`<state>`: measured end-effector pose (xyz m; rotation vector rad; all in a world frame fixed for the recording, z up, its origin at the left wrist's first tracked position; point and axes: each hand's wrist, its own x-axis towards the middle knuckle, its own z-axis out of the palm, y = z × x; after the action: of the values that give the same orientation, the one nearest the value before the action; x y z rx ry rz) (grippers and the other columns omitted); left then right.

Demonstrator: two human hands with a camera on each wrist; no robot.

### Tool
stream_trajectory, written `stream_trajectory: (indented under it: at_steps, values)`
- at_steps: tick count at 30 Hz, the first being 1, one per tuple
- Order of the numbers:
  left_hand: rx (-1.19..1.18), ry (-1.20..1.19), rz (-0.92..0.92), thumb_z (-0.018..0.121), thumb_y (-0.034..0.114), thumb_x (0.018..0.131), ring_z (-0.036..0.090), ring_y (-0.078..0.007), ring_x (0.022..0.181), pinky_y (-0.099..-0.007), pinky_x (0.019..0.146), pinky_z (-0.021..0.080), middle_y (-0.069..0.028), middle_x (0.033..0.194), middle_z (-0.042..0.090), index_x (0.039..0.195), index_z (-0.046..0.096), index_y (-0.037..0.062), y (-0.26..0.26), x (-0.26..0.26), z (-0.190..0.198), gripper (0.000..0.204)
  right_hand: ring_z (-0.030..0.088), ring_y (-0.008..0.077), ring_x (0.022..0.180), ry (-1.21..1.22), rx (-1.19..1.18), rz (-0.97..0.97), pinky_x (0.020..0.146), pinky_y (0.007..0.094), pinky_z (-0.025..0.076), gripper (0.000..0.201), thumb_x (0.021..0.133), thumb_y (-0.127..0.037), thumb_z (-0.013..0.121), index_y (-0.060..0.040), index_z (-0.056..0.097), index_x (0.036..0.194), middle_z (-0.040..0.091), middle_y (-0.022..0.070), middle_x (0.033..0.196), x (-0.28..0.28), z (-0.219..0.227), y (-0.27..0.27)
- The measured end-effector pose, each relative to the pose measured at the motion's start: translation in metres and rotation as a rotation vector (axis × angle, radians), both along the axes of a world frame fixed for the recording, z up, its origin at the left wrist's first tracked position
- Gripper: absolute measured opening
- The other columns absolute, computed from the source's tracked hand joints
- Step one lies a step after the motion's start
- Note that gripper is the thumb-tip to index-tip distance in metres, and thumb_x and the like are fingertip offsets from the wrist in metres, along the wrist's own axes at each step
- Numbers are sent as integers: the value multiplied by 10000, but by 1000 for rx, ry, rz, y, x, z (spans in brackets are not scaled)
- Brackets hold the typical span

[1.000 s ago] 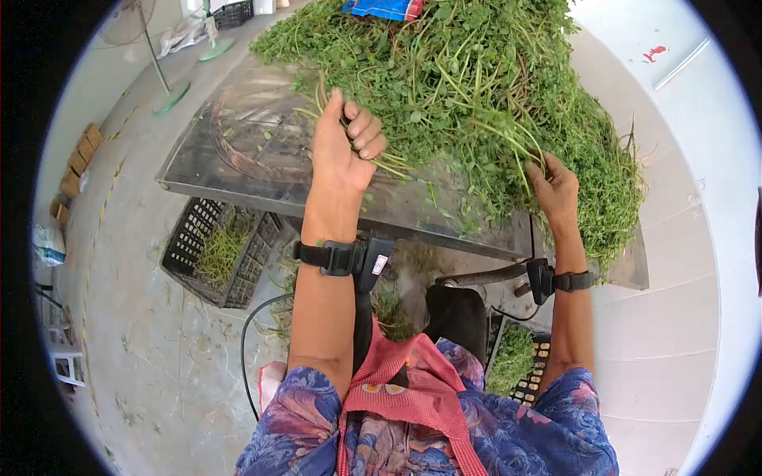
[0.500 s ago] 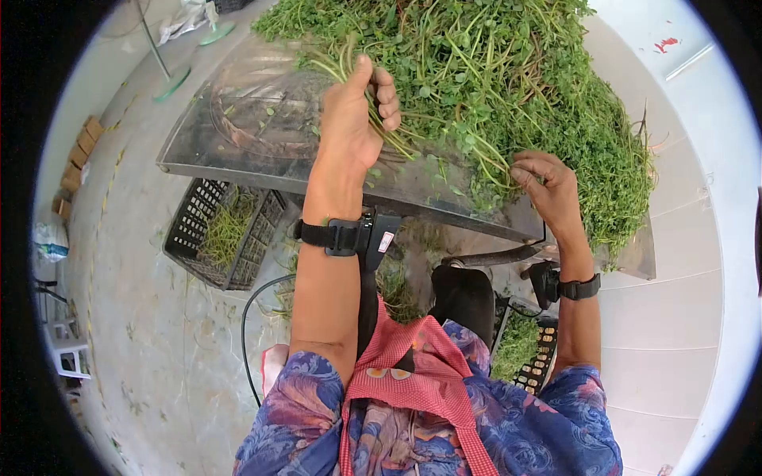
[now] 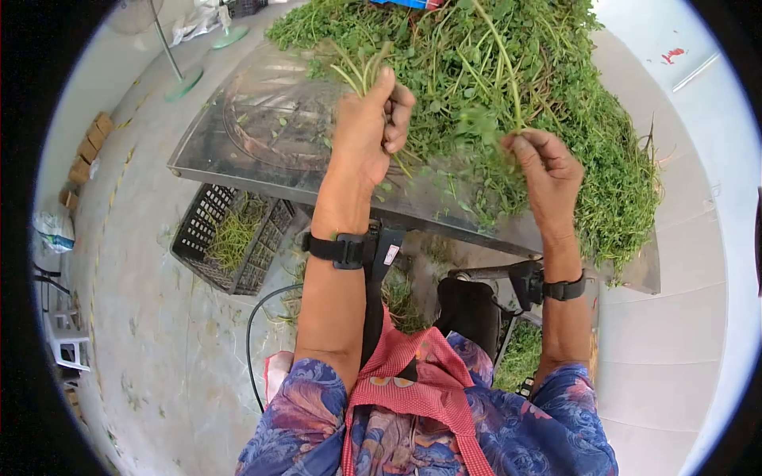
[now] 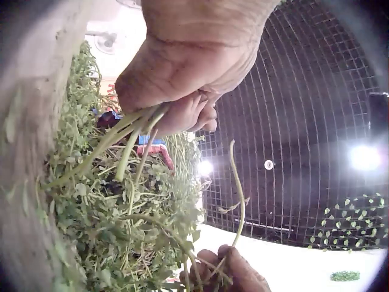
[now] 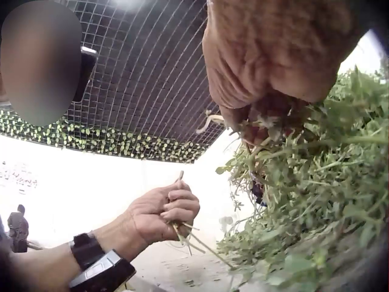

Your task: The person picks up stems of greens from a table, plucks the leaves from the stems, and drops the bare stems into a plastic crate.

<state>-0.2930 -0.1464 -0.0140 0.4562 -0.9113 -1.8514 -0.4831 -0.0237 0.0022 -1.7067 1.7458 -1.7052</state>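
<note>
Several stems (image 4: 126,159), middles hidden | left hand (image 3: 367,131) grips them | right hand (image 3: 552,178) pinches part-blurred sprig (image 3: 513,87)

Your sleeves (image 3: 298,408) show purple, blue and pink swirls; your apron (image 3: 413,373) is a fine red-and-white check. The leaf pile (image 3: 476,79) is green, its stems paler yellow-green. The table (image 3: 262,143) looks brownish grey, the crate (image 3: 266,258) black, your wrist straps (image 3: 337,250) black.
</note>
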Motion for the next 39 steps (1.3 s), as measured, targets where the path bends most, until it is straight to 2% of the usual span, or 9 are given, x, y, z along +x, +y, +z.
stream_trajectory:
  at_steps: [8,11,20,26,28,32,36,38,39]
  values:
    - [-171,-32,-30,476,323,944,492,-52,506,-155,347,313,-149,900,667,1070,579,-51,10,-8,2,409,591,150,709,159,-25,68,672,263,457,110,787,-72,657,-7,652,876,639,66,761,34,-14,-26]
    - [-108,33,-105,472,312,948,445,-48,493,-162,354,292,-82,761,622,1036,584,-26,9,-11,-1,367,554,274,740,420,-46,49,705,336,440,163,719,-119,685,-41,625,849,593,83,767,42,-20,-33]
    - [-3,205,-85,502,302,937,320,-35,473,-162,364,247,34,568,408,960,578,-7,-2,6,-5,319,534,233,1025,1090,193,-158,942,395,361,247,684,-62,633,-110,624,926,618,44,1031,-20,-60,-27]
    - [28,311,-135,482,326,940,296,-32,486,-152,360,241,47,549,366,1091,538,-23,-4,9,-5,384,511,271,1100,1059,403,-256,977,435,343,297,692,-37,608,-133,615,973,588,65,1141,-71,-52,-16]
    - [39,328,-123,475,333,942,294,-33,487,-151,358,240,46,546,364,1121,526,-25,-6,10,-8,404,481,295,1153,729,502,113,1008,441,320,359,690,-66,653,-141,600,1036,558,85,1207,-75,-39,-16]
    - [20,323,-203,440,346,954,313,-37,488,-161,346,252,39,538,363,1217,464,-20,-3,3,-7,451,445,300,1203,844,650,229,1030,423,306,571,692,-100,709,-156,515,1226,525,106,1262,-43,8,-3]
    - [-10,306,-250,476,338,941,346,-30,497,-157,348,257,38,646,431,1246,466,27,4,-5,-5,436,485,269,1177,595,234,467,967,372,397,471,741,-120,667,-81,553,1196,533,118,1251,-12,33,-18]
    - [-7,301,-245,507,333,930,357,-27,501,-156,350,249,37,740,487,1241,488,63,8,-10,-5,412,568,155,964,132,301,421,884,312,434,375,805,-147,632,-14,564,1150,623,98,1085,12,38,-29]
    - [-17,285,-246,486,326,939,369,-25,503,-151,348,267,34,717,481,1261,464,49,10,-12,-4,425,568,93,788,220,142,375,767,258,459,305,855,-195,589,30,595,1060,657,73,913,18,27,-41]
